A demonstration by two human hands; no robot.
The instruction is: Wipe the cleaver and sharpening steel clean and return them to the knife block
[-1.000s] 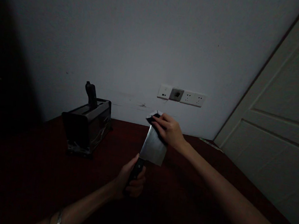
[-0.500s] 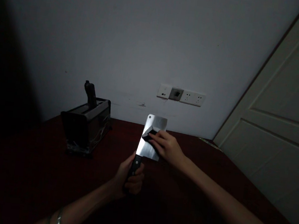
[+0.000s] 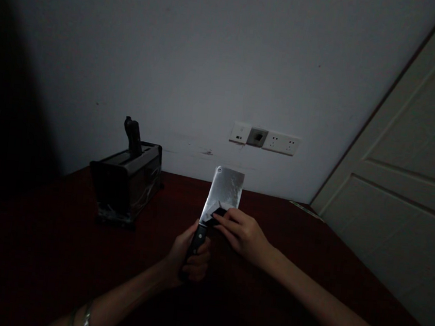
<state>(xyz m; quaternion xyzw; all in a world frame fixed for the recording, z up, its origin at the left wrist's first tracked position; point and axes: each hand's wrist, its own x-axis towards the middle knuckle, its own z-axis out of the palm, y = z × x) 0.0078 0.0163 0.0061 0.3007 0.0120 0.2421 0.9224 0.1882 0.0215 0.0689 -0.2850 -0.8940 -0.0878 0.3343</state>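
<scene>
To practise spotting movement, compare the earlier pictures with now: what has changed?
The right hand has moved the grey-and-black pad down the cleaver blade, from its far end to near the handle. Nothing was grasped or released. The left hand still grips the handle; the slotted holder stays put.

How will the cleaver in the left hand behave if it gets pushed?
The cleaver looks stiff: its broad metal blade shows no bend. It is probably blade-heavy, that wide plate outsizing the slim black handle. Its smooth, shiny face may be slippery.
</scene>
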